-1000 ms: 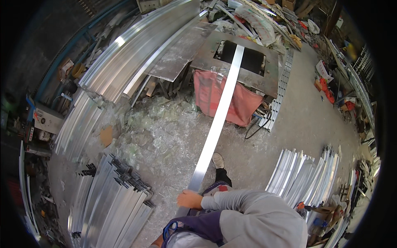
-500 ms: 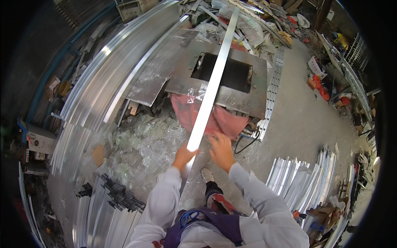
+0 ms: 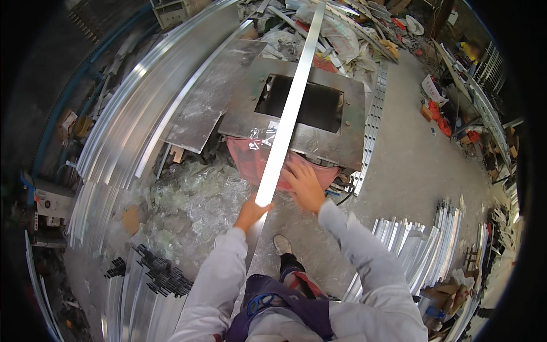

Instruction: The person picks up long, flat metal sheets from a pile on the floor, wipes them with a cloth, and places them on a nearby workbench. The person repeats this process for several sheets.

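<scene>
A long, flat, shiny metal profile runs from just in front of me up across a metal plate with a dark rectangular opening. My left hand is closed round its near part, thumb over the top face. My right hand is just right of the profile, fingers stretched forward and spread; whether the fingertips touch the profile's edge I cannot tell. Below that hand, red sheeting hangs under the plate's near edge. The profile's near end passes beside my left sleeve and is partly hidden.
Bundles of long metal profiles lie at the left, with more stacks at the lower left and lower right. Crumpled clear plastic film covers the floor left of me. A perforated metal strip lies right of the plate.
My right hand has moved slightly forward and its fingers have straightened. My left hand keeps its hold on the profile. The view has shifted slightly.
</scene>
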### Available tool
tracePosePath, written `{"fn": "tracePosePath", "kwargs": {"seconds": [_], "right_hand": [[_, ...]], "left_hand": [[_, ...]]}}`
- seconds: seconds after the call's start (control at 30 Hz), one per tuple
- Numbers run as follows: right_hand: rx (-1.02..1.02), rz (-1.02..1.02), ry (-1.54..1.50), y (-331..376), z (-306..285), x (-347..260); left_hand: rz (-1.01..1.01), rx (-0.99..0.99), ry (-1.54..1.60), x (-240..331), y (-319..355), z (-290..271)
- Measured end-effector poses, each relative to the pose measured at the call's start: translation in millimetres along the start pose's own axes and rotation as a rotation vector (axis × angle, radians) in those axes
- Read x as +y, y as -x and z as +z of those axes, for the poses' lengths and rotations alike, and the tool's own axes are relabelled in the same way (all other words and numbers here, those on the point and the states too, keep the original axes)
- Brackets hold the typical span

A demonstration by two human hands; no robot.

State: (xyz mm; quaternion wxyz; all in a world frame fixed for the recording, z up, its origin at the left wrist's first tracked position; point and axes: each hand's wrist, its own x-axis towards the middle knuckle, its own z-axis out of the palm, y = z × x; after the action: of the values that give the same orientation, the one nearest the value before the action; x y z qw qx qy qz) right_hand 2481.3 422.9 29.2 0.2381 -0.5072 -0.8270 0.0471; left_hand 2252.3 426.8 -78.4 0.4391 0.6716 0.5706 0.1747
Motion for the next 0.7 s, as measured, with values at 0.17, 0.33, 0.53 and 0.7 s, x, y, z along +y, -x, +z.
{"fn": "tracePosePath", "kwargs": {"seconds": [0.17, 0.33, 0.53, 0.7], "right_hand": [[-0.245, -0.460, 0.365, -29.1, 63.6, -14.4], [-0.666, -0.773, 0.189, 42.6, 140.7, -130.0], [-0.383, -0.746, -0.190, 205.6, 177.0, -302.3], [-0.429, -0.802, -0.287, 240.7, 163.1, -342.4]], "left_hand": [[-0.204, -0.058, 0.063, -73.7, 191.6, -0.9], [-0.531, -0.191, 0.348, -159.1, 409.0, 11.2], [-0.529, -0.022, 0.253, -309.8, 656.3, 71.6], [-0.521, -0.039, 0.070, -294.4, 710.1, 60.7]]}}
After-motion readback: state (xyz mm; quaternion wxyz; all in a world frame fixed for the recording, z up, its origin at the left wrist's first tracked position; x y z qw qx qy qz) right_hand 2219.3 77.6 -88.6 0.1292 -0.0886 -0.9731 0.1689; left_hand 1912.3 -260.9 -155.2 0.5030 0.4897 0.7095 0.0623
